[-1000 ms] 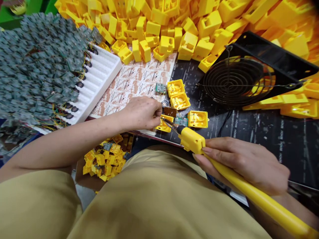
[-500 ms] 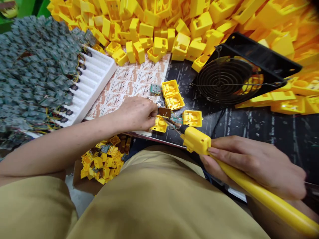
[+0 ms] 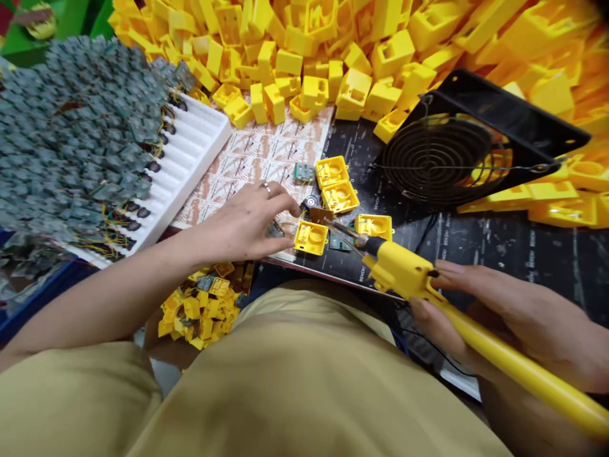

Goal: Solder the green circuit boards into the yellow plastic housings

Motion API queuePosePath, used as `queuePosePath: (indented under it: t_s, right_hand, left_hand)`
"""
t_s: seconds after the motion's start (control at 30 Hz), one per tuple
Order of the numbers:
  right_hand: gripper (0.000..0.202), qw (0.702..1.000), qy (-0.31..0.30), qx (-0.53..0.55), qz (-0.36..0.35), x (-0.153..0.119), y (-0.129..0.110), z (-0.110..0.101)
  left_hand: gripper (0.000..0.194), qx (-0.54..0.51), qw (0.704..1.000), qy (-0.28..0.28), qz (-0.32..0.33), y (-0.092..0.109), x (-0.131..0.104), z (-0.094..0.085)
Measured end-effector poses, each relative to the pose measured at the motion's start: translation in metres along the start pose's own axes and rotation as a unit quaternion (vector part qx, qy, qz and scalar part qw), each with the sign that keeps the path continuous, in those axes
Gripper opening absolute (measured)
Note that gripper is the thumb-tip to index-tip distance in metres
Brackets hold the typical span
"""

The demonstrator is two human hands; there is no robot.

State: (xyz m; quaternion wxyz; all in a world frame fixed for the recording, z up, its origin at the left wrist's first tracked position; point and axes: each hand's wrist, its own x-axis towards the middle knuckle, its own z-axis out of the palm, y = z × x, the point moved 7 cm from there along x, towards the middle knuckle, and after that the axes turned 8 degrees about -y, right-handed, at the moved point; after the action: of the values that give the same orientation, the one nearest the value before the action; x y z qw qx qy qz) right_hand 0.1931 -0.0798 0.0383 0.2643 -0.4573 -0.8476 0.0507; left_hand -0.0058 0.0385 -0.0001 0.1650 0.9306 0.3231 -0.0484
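My left hand (image 3: 252,219) is spread beside a yellow housing (image 3: 311,237), its thumb and index finger apart. A small circuit board (image 3: 275,229) lies partly hidden under its fingers, with wires running to the housing. My right hand (image 3: 514,317) grips a yellow soldering tool (image 3: 404,270), whose metal tip points left at a brown piece (image 3: 322,214) above that housing. A small round part (image 3: 311,202) lies behind the brown piece. Two joined housings (image 3: 339,197) stand beyond it, and another housing (image 3: 373,226) is to the right.
A black fan (image 3: 428,158) stands at the right in front of a large heap of yellow housings (image 3: 314,92). At left, many grey circuit boards (image 3: 85,139) are piled on a white foam tray (image 3: 204,139). Below the table edge, a box holds yellow parts (image 3: 204,311).
My left hand has opened and drawn slightly left, uncovering the housing and round part. The soldering tool and my right hand have shifted right and turned a little. The view has moved slightly.
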Motion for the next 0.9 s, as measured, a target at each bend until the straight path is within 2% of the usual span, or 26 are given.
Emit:
queuePosePath:
  t_s: [0.1, 0.2, 0.3, 0.4, 0.5, 0.6, 0.73, 0.9]
  right_hand:
    - [0.019, 1.0, -0.005, -0.023, -0.007, 0.002, 0.003, 0.001]
    - [0.021, 0.999, -0.006, -0.019, -0.026, 0.006, 0.001, 0.003]
    - [0.034, 0.999, 0.005, -0.004, -0.036, 0.005, 0.0, 0.002]
    - [0.051, 0.999, 0.02, 0.008, -0.035, 0.001, 0.001, -0.001]
    - [0.063, 0.999, 0.024, 0.024, -0.037, -0.001, 0.002, -0.002]
    - [0.064, 0.999, 0.017, 0.026, -0.039, 0.0, 0.004, 0.0]
    - [0.065, 0.998, 0.006, 0.026, -0.055, -0.001, 0.007, 0.002]
    - [0.07, 0.997, 0.015, 0.055, -0.048, -0.005, 0.008, 0.0]
  left_hand:
    - [0.017, -0.078, 0.995, 0.056, 0.009, -0.006, -0.014, 0.001]
    - [0.02, -0.123, 0.989, 0.085, 0.015, -0.004, -0.017, 0.004]
    - [0.02, -0.165, 0.983, 0.084, 0.011, -0.003, -0.015, 0.007]
    - [0.03, -0.251, 0.966, 0.058, -0.032, -0.011, -0.013, 0.013]
    - [0.017, -0.315, 0.945, 0.049, -0.068, -0.019, -0.013, 0.02]
    - [0.011, -0.29, 0.954, 0.056, -0.049, -0.016, -0.012, 0.023]
    - [0.017, -0.159, 0.983, 0.093, 0.004, -0.002, -0.013, 0.016]
    - [0.008, -0.069, 0.993, 0.092, -0.014, 0.006, -0.012, 0.012]
